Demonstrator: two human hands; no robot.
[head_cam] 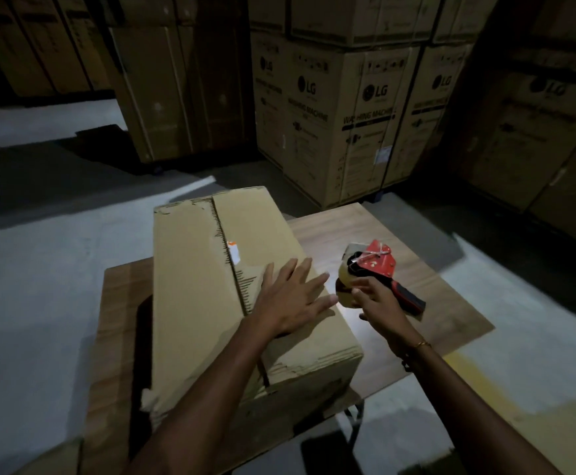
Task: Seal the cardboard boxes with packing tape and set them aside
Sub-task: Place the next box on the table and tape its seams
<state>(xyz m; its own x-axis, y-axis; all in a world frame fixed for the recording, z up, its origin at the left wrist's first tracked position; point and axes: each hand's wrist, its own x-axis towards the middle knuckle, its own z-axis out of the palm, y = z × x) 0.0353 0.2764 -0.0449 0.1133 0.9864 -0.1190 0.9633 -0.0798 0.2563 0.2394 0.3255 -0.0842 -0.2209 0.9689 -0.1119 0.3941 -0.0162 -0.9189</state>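
1. Resting flat, your left hand (291, 296) spreads open-fingered on the cardboard box (231, 296), right of its torn centre seam.
2. Your right hand (377, 303) curls around the red tape dispenser (375, 272), which lies on the table (417, 303) just beside the box.
3. The box covers the wood-grain table's left part; bare tabletop lies right of it.
4. Stacked printed cartons (348, 114) close off the far side.
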